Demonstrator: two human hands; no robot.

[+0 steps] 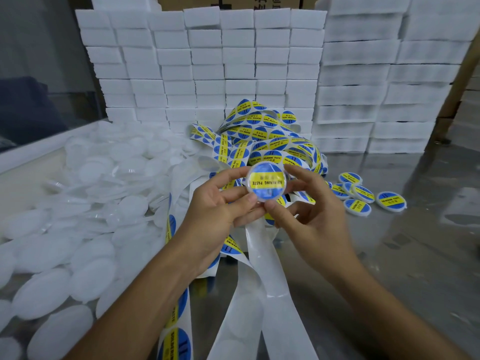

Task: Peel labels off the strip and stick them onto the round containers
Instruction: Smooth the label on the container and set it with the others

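A small round clear container (pixel 266 182) with a blue and yellow "SOLDERING PASTE" label on its face is held up between both hands above the table. My left hand (pixel 215 211) pinches its lower left rim with thumb and fingers. My right hand (pixel 309 203) pinches its right and lower edge. Behind it lies a tangled heap of label strip (pixel 262 136) full of blue-yellow labels. Empty white backing strip (pixel 262 258) trails down toward me under my hands.
A big pile of unlabelled white round containers (pixel 85 203) covers the left of the table. Several labelled containers (pixel 363 196) lie on the shiny table at the right. Stacks of white boxes (pixel 207 68) form a wall at the back.
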